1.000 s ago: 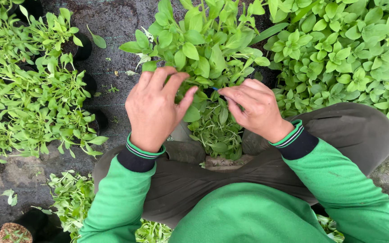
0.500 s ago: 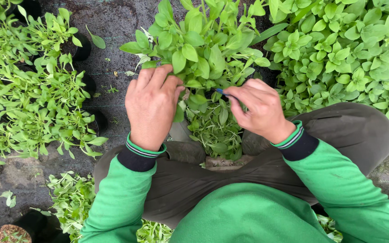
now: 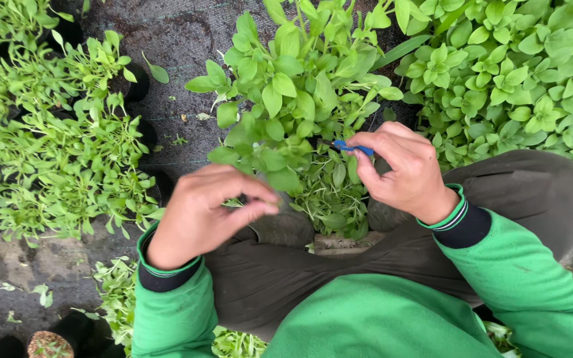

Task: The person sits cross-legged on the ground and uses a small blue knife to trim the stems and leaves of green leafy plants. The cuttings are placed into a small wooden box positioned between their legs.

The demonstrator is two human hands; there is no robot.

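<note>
Fingers of the right hand (image 3: 406, 169) are pinched shut on a small blue-handled tool (image 3: 353, 147), its tip pushed into the leaves of the potted plant (image 3: 293, 113) that stands just beyond the person's knees — what kind of tool it is cannot be told, since only the blue end shows past the fingertips. The left hand (image 3: 203, 215) is at the near left side of the same plant, its thumb and fingers closed together on something small and pale green, apparently a bit of stem or leaf, though it is too small to name with certainty. Both wrists end in bright green sleeves (image 3: 174, 311) with dark striped cuffs. The plant's broad, light green leaves rise between the two hands, and its dark pot (image 3: 286, 229) rests against the person's dark trousers (image 3: 532, 192). To the left stands a thick bed of fine-leaved seedlings (image 3: 41, 152) in black pots; to the far right, a mass of rounder-leaved plants (image 3: 518, 73). Dark ground cloth (image 3: 180, 46) lies under it all — loose cut leaves (image 3: 111, 292) are scattered on it near the person's left knee.
</note>
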